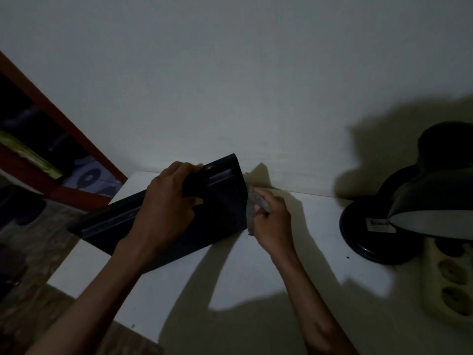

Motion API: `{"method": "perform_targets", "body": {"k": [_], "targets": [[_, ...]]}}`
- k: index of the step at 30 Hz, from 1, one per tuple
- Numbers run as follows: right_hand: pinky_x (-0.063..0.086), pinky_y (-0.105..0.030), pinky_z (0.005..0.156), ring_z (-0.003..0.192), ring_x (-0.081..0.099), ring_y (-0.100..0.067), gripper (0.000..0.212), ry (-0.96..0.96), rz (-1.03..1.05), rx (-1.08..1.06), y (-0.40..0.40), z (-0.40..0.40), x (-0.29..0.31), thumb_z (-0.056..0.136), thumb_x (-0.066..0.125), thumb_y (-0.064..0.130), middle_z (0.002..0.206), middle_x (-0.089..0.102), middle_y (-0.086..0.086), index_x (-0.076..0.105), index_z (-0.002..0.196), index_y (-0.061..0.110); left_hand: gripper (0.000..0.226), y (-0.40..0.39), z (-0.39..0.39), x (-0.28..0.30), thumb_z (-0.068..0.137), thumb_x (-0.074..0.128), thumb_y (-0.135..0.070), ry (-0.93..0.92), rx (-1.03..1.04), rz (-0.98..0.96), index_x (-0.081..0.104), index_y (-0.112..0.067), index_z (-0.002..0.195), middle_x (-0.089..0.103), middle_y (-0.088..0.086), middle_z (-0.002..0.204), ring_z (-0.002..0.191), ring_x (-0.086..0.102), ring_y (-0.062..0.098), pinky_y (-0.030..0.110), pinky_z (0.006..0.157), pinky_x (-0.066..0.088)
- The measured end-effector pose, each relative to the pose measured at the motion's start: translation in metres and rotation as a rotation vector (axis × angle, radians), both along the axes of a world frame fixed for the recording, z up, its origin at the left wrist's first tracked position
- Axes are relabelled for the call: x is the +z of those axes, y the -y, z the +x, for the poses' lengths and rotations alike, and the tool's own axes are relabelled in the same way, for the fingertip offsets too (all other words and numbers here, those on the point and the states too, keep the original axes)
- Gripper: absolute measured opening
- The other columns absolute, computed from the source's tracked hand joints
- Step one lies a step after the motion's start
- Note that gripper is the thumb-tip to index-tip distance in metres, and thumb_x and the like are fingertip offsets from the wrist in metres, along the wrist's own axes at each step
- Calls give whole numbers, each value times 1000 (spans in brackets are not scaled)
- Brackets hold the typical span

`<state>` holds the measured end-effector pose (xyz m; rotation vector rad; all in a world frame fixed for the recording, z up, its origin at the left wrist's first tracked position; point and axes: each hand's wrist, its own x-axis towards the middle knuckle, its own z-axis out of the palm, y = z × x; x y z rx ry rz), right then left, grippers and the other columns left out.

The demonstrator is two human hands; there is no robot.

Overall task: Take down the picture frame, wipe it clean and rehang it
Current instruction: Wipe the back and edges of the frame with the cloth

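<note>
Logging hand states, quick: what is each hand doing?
Left hand: grips the frame.
Right hand: holds a cloth at the frame's edge.

The scene is dim and a little grainy. Light comes from about 4 o'clock, from the side of the desk lamp (419, 208), and the lamp's big soft shadow lies on the wall (230, 73) at 2 o'clock. Both forearms throw long dark shadows over the white table (307, 226) toward 6 o'clock. The picture frame (220, 213) is almost black, with few details. Straight lines bend at 9 o'clock, and there the picture is blurred.
</note>
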<state>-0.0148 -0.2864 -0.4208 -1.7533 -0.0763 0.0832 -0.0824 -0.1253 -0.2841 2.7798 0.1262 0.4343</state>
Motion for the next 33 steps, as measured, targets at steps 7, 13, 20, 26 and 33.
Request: {"method": "perform_targets", "body": {"k": [7, 13, 20, 26, 33], "targets": [[60, -43, 80, 93, 67, -17, 25, -223, -9, 28, 15, -1, -19, 99, 54, 19, 100, 70, 5, 73, 115, 25, 64, -1, 0, -1, 73, 81, 1, -1, 7, 3, 58, -15, 131, 59, -4, 118, 103, 55, 11, 22, 85, 41], [54, -39, 88, 104, 62, -32, 31, -118, -301, 103, 8, -1, -25, 98, 46, 18, 115, 64, -13, 66, 121, 22, 64, 1, -1, -1, 73, 80, 2, 4, 2, -2, 58, -14, 131, 60, -2, 119, 106, 57, 16, 24, 88, 43], [58, -35, 64, 87, 67, -29, 30, -307, -392, 205, 6, 15, -14, 95, 45, 23, 100, 70, -5, 69, 112, 18, 64, 3, -2, -1, 73, 79, 4, 14, 2, 0, 59, -13, 131, 60, 0, 121, 107, 57, 18, 27, 88, 46], [34, -20, 39, 38, 52, -14, 24, -443, -6, 156, 18, 11, 14, 95, 51, 22, 62, 66, -3, 69, 107, 29, 67, 3, -3, -3, 72, 79, 4, 3, 4, 1, 57, -13, 133, 59, 1, 124, 111, 57, 24, 47, 94, 49], [47, -9, 85, 107, 57, 12, 43, 146, 256, 98, 16, -6, 60, 95, 52, 1, 122, 60, 14, 64, 117, 35, 66, 0, -2, -1, 71, 79, 4, 11, -8, -15, 58, -13, 132, 60, 1, 122, 109, 59, 21, 36, 93, 50]]}}
